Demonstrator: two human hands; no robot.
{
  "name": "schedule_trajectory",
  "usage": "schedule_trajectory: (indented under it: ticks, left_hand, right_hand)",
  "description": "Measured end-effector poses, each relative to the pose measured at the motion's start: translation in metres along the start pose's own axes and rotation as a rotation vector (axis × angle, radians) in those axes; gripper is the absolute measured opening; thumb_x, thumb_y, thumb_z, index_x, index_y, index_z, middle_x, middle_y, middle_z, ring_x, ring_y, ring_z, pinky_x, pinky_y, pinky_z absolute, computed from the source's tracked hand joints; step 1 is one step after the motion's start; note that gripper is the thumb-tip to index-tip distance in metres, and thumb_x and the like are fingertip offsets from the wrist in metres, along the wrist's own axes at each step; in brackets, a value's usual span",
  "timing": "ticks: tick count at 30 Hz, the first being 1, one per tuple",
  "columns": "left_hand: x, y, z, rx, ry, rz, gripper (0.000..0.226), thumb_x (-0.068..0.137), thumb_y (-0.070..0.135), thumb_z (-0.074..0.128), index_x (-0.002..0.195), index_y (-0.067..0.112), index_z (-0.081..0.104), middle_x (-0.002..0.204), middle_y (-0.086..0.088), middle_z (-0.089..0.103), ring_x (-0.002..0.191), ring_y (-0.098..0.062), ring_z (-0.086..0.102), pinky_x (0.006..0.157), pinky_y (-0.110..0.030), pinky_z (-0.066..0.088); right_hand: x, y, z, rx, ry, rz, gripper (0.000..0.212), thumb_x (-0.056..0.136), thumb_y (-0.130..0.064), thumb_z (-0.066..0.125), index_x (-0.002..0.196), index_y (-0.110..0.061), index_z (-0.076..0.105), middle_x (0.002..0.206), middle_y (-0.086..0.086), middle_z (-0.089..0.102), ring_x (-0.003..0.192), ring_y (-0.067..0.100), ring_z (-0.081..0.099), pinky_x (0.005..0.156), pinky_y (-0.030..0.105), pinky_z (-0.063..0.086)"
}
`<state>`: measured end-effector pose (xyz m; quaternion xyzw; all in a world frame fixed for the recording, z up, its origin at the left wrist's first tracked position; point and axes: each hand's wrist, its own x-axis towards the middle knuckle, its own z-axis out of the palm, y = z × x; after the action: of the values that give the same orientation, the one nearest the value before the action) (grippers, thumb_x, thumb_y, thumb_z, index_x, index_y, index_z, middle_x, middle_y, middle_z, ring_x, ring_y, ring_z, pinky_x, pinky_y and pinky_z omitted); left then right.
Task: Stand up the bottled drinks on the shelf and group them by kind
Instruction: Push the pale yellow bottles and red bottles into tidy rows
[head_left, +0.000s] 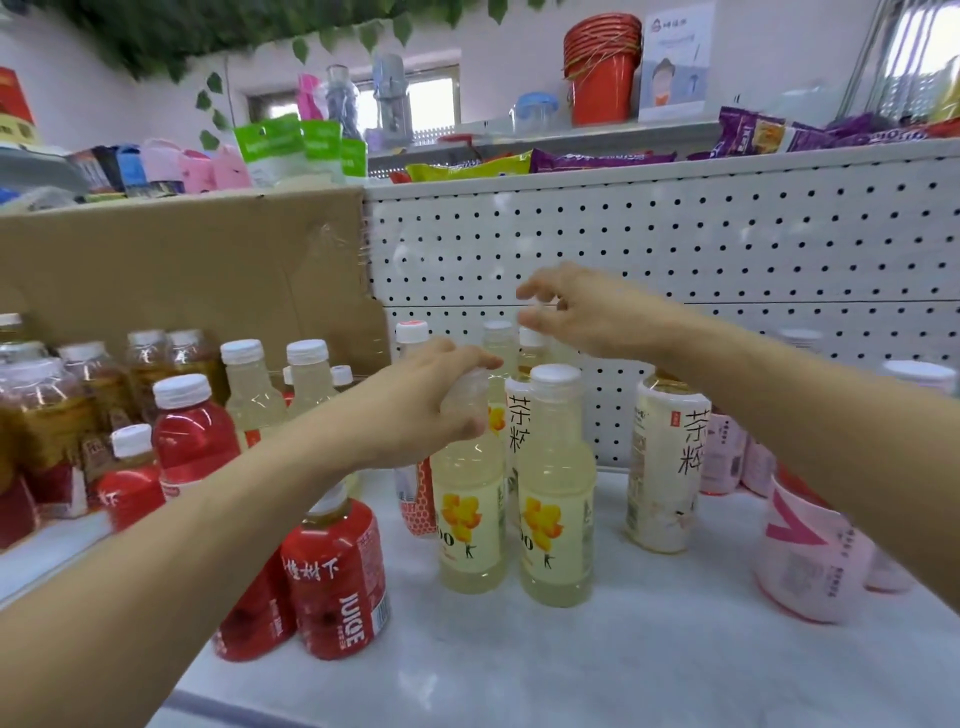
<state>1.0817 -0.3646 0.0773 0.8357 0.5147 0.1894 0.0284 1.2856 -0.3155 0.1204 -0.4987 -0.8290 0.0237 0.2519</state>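
Note:
My left hand (426, 400) grips the cap and neck of an upright pale yellow drink bottle (467, 525) with a yellow flower label. A second bottle of the same kind (556, 499) stands right beside it on the white shelf (597, 670). My right hand (576, 312) hovers above the bottles at the back with its fingers apart, holding nothing. Behind stand cream tea bottles (667, 467), and two red juice bottles (337, 571) stand under my left forearm. Pink-labelled bottles (810, 561) stand at the right, partly hidden by my right arm.
At the left, a cardboard box wall (182, 270) backs several upright amber, red and pale yellow bottles (192, 431). A white pegboard (675, 249) forms the shelf's back. Snack bags (597, 158) and red buckets (602, 67) sit on higher shelves.

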Motion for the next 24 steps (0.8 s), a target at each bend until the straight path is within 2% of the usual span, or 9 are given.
schedule_trajectory:
  ticks: [1, 3, 5, 8, 11, 15, 20, 22, 24]
  left_hand:
    - [0.0, 0.0, 0.001, 0.017, 0.008, 0.005, 0.058, 0.095, 0.033, 0.062, 0.147, 0.038, 0.036, 0.129, 0.009, 0.043, 0.118, -0.01, 0.045, 0.092, -0.023, 0.034]
    - [-0.001, 0.001, 0.001, 0.031, 0.018, -0.002, 0.055, 0.095, 0.031, 0.063, 0.145, 0.037, 0.039, 0.121, 0.009, 0.043, 0.106, -0.01, 0.049, 0.087, -0.024, 0.036]
    - [-0.001, 0.004, 0.001, 0.041, 0.024, -0.01, 0.054, 0.095, 0.03, 0.063, 0.143, 0.036, 0.041, 0.119, 0.009, 0.043, 0.101, -0.011, 0.049, 0.086, -0.026, 0.037]
    - [0.005, 0.009, 0.002, 0.083, 0.028, -0.018, 0.053, 0.096, 0.028, 0.063, 0.143, 0.034, 0.041, 0.12, 0.008, 0.041, 0.105, -0.011, 0.043, 0.083, -0.024, 0.032]
    - [0.019, 0.013, 0.005, 0.099, -0.002, -0.037, 0.052, 0.097, 0.024, 0.062, 0.143, 0.03, 0.039, 0.122, 0.005, 0.039, 0.104, -0.014, 0.043, 0.084, -0.027, 0.034]
    - [0.049, 0.016, 0.011, 0.126, -0.035, -0.03, 0.051, 0.097, 0.018, 0.061, 0.142, 0.023, 0.038, 0.122, 0.002, 0.039, 0.102, -0.019, 0.046, 0.084, -0.028, 0.036]
    - [0.081, 0.013, 0.02, 0.221, -0.052, -0.035, 0.051, 0.096, 0.013, 0.061, 0.142, 0.017, 0.039, 0.137, -0.008, 0.044, 0.119, -0.026, 0.049, 0.087, -0.028, 0.037]
    - [0.086, 0.013, 0.018, 0.281, -0.071, -0.038, 0.051, 0.098, 0.017, 0.059, 0.144, 0.018, 0.039, 0.141, -0.009, 0.043, 0.127, -0.026, 0.043, 0.099, -0.032, 0.036]
    - [0.079, 0.021, 0.004, 0.228, 0.029, -0.009, 0.043, 0.103, 0.023, 0.05, 0.145, 0.019, 0.044, 0.144, -0.008, 0.043, 0.134, -0.025, 0.036, 0.109, -0.037, 0.031]
  right_hand:
    - [0.007, 0.003, 0.004, -0.051, -0.118, 0.022, 0.041, 0.099, -0.037, 0.055, 0.138, -0.022, 0.053, 0.135, 0.0, 0.052, 0.115, 0.019, 0.054, 0.09, 0.03, 0.043]
    - [0.015, 0.005, 0.01, -0.082, -0.222, 0.04, 0.035, 0.096, -0.029, 0.062, 0.13, -0.023, 0.059, 0.124, -0.002, 0.052, 0.108, 0.023, 0.058, 0.084, 0.03, 0.047]
    - [0.014, 0.009, 0.006, -0.088, -0.18, 0.035, 0.025, 0.093, -0.025, 0.066, 0.118, -0.02, 0.065, 0.106, -0.005, 0.052, 0.096, 0.021, 0.055, 0.073, 0.029, 0.042]
    - [-0.007, 0.014, -0.009, -0.12, -0.116, 0.039, 0.021, 0.093, -0.022, 0.066, 0.114, -0.019, 0.067, 0.101, -0.009, 0.049, 0.089, 0.012, 0.048, 0.077, 0.028, 0.036]
    - [-0.03, 0.02, -0.024, -0.087, -0.051, 0.02, 0.019, 0.094, -0.02, 0.066, 0.112, -0.02, 0.066, 0.079, -0.018, 0.039, 0.067, -0.001, 0.04, 0.06, 0.019, 0.03]
    - [-0.056, 0.016, -0.039, -0.131, -0.046, 0.009, 0.019, 0.092, -0.023, 0.067, 0.111, -0.023, 0.068, 0.073, -0.019, 0.039, 0.063, -0.001, 0.042, 0.056, 0.018, 0.029]
    - [-0.085, 0.019, -0.051, -0.163, -0.095, 0.024, 0.015, 0.09, -0.028, 0.069, 0.105, -0.028, 0.07, 0.072, -0.012, 0.054, 0.062, 0.006, 0.051, 0.058, 0.022, 0.036]
    - [-0.094, 0.022, -0.056, -0.157, -0.12, 0.042, 0.012, 0.089, -0.029, 0.07, 0.1, -0.033, 0.07, 0.072, -0.011, 0.059, 0.062, 0.006, 0.055, 0.058, 0.022, 0.039]
    - [-0.102, 0.025, -0.061, -0.147, -0.149, 0.06, 0.01, 0.088, -0.029, 0.071, 0.095, -0.037, 0.069, 0.076, -0.011, 0.063, 0.065, 0.006, 0.058, 0.059, 0.023, 0.042]
